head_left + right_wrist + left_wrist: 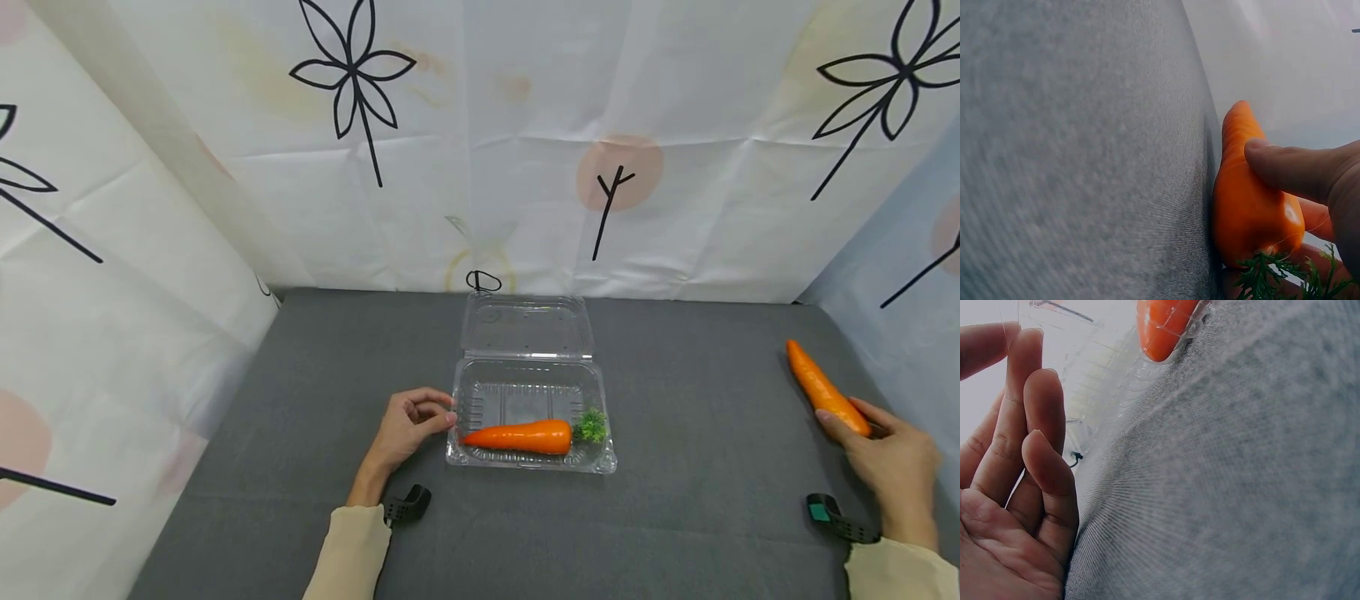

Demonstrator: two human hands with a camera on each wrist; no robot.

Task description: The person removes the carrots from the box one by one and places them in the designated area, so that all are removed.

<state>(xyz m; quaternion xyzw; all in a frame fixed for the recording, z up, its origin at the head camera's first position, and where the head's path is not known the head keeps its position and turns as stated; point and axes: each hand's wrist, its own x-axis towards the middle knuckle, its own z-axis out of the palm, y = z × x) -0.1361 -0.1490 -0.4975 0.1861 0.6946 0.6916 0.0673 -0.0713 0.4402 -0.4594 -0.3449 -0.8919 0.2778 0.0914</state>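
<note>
orange carrot — pinched by the right fingers near its thick end — left fingers pinch the clear box.

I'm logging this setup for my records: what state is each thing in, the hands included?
Clear container: open, one carrot inside.
Lid: folded back, away from the person.
Carrot in the container: lying on its side, leafy end right.
Outside carrot: gripped, tip pointing away from the person.
Left hand: pinching the container's left rim.
Right hand: gripping the outside carrot.
</note>
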